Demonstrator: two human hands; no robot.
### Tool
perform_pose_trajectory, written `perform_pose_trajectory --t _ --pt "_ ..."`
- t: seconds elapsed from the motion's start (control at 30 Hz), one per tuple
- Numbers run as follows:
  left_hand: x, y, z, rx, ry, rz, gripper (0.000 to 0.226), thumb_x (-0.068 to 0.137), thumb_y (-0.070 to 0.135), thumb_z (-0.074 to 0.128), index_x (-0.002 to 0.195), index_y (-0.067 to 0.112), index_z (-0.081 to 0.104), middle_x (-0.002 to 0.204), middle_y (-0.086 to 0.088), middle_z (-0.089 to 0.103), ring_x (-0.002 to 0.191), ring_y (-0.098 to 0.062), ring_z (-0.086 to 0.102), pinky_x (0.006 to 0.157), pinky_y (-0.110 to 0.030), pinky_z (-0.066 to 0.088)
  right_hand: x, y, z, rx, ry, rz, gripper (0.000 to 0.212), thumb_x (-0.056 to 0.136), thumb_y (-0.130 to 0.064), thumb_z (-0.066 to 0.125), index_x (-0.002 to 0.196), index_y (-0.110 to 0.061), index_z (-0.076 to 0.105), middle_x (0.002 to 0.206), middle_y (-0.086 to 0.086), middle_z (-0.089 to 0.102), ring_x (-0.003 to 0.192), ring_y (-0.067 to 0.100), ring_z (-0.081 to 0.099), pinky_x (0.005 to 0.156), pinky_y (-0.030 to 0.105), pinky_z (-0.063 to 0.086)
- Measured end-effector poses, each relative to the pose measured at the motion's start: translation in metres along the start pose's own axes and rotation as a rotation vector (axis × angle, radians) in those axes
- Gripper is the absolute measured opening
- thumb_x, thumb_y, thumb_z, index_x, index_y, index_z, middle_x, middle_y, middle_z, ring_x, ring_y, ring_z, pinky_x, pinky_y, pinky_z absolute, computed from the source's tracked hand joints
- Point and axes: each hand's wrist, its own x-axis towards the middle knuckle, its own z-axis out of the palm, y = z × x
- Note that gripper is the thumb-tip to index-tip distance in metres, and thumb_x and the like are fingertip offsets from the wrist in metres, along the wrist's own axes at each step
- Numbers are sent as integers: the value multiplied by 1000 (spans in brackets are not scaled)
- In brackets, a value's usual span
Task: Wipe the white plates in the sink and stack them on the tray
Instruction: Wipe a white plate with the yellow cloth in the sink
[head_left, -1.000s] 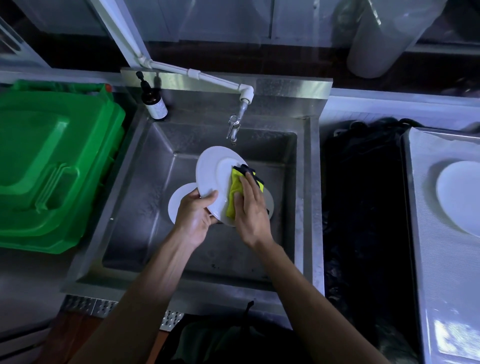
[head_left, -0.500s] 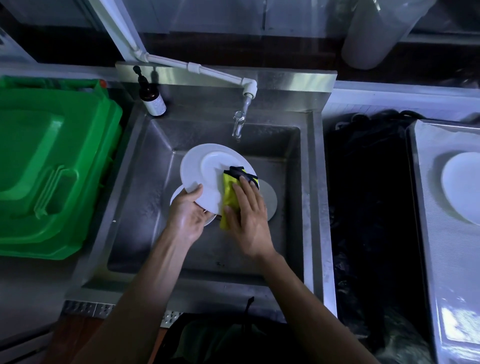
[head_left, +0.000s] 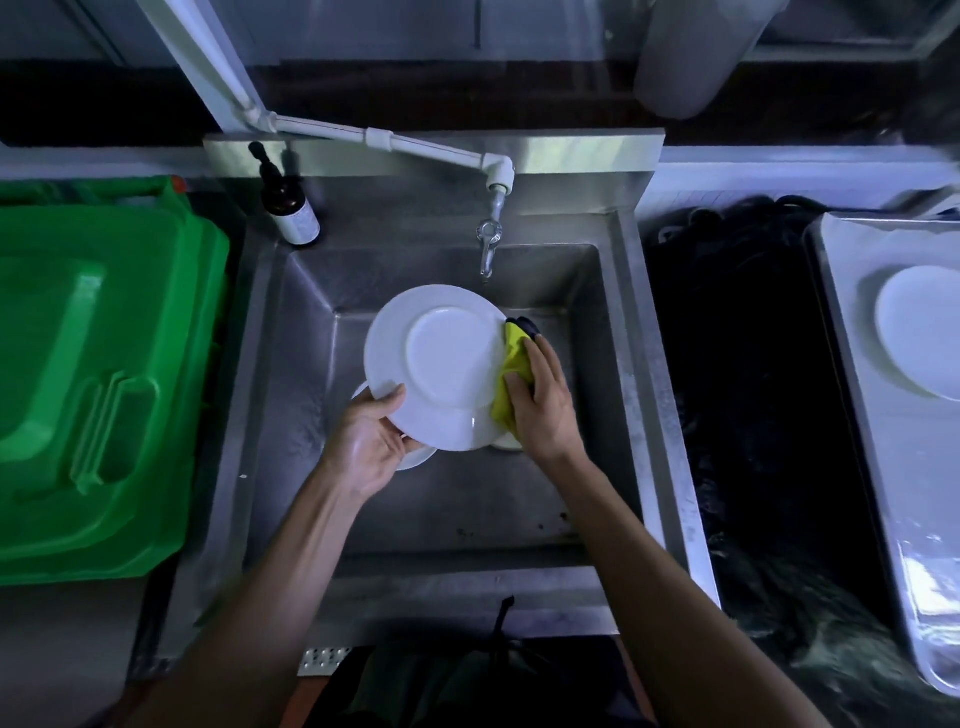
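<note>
- Plate (head_left: 441, 364), white, held over the sink (head_left: 301, 415): left hand (head_left: 371, 447) pinches its near rim.
- Right hand (head_left: 543, 405) fingers flat, pressing yellow cloth (head_left: 511, 374) on plate's right rim.
- Tray (head_left: 872, 467) far right carries another plate (head_left: 919, 332).

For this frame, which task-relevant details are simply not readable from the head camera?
- Plates left in the steel sink: the held white plate and left hand cover all but slivers, so no count.
- Steel tray with white plate: cut off by the right edge.
- Yellow-and-black cloth: mostly under the right hand.
- Brown pump bottle: label too small.
</note>
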Motion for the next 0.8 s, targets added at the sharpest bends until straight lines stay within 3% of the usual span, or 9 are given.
perform_pose_trajectory --t 0.07,0.2,0.37,0.43,0.53,0.6,0.8 --pt "2 5 -6 43 -27 -14 43 84 12 63 127 13 62 118 -6 73 106 -24 71 77 -48 62 6 -3 0 2 14 31 55 102 -21 53 154 -12 36 164 3 27 149 17 25 114 14 14" --pt "7 15 -19 124 -88 -67 48 84 9 60 133 8 58 120 -10 71 106 -29 68 87 -58 58 11 -12 2 -29 37 58 55 101 -20 56 153 -11 39 162 5 31 147 19 31 114 16 18" --pt "13 27 -35 279 -160 -147 43 80 10 61 123 3 63 110 -13 74 98 -34 70 74 -54 62 20 -26 4 -110 77 -3 55 95 -8 59 148 -8 46 154 9 42 139 20 39 103 -5 12" --pt "15 29 -42 340 -193 -159 38 78 8 66 115 4 67 106 -14 75 93 -35 71 71 -53 62 22 -32 6 -159 60 -10 56 94 -7 59 148 -9 46 154 9 43 139 24 40 108 4 17" --pt "20 33 -49 408 -236 -165 30 76 6 69 105 6 73 102 -15 76 87 -33 72 71 -54 60 21 -39 13 -252 25 -35 58 95 -8 57 151 -9 42 157 9 38 140 31 40 120 31 26" --pt "23 36 -51 448 -277 -175 25 76 10 69 99 8 77 101 -16 76 86 -32 73 71 -52 61 18 -44 19 -322 17 -41 59 96 -11 55 153 -10 38 161 6 33 140 33 38 118 44 29" --pt "26 40 -50 574 -351 -180 33 78 12 71 111 8 74 114 -19 73 97 -35 71 81 -50 57 8 -62 42 -440 22 -182 58 97 -13 55 152 -10 39 161 7 33 138 36 37 114 51 34"
